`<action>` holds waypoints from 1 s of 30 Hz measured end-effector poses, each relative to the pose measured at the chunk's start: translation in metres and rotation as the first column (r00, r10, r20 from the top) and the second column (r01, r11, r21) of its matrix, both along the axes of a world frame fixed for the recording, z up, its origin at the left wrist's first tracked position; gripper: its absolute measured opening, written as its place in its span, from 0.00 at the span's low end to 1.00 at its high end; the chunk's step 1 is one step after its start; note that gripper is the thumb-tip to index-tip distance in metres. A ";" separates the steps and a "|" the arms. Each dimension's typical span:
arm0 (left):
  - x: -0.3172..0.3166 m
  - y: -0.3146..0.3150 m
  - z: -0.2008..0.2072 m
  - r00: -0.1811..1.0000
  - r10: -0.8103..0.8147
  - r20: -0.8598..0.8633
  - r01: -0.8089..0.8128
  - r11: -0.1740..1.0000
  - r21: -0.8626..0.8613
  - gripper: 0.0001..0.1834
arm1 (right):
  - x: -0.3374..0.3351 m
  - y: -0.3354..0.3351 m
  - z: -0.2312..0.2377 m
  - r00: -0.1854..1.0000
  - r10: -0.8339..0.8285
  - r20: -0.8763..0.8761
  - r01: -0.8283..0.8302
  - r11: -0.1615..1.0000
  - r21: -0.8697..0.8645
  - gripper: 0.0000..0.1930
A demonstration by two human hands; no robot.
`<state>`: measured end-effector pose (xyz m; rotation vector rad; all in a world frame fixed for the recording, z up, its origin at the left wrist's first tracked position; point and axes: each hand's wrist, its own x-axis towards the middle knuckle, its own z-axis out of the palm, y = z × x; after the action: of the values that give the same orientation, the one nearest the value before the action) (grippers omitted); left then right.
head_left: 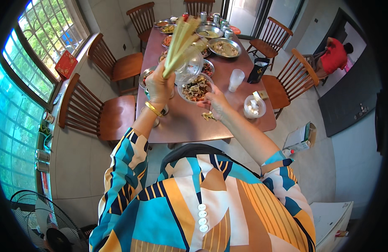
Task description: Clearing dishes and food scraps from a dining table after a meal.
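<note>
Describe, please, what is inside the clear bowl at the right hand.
In the clear bowl at the right hand, mixed food pieces, mostly brown, show on top. What lies under this upper layer is covered and cannot be seen.

The left hand (162, 86) was raised ahead and to the left of the right hand (214, 103), its fingers curled into a closed grip. Behind it, the left wrist (154, 105) ran into a bare left forearm (144, 124) slanting up and inward. The right hand reached forward with bent fingers, the right forearm (250, 132) angling in from behind it on the right. The hands were near each other, apart.
</note>
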<state>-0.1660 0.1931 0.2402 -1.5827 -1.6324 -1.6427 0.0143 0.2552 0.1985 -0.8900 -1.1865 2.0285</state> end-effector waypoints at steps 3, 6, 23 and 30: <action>-0.011 -0.004 -0.018 0.987 -0.040 0.155 0.039 0.999 0.013 0.17 | 0.001 -0.001 -0.013 1.000 0.014 0.025 -0.013 0.998 -0.057 0.36; -0.012 -0.030 -0.033 0.774 -0.137 0.619 0.218 0.974 -0.057 0.17 | -0.003 -0.003 -0.046 0.998 0.019 0.064 -0.010 0.991 -0.133 0.36; 0.008 -0.179 -0.096 0.348 0.184 0.919 0.173 0.951 -0.256 0.19 | 0.033 0.006 -0.143 0.803 0.006 0.596 -0.212 0.937 0.276 0.21; 0.020 -0.187 -0.100 0.348 0.262 0.900 0.150 0.932 -0.329 0.17 | 0.041 0.029 -0.178 0.670 -0.452 0.588 -0.544 0.241 0.804 0.09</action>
<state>-0.1464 0.0062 0.1399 -0.4871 -2.6068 -2.5728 0.0558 0.2841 0.0209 -0.9262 -2.5384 0.3246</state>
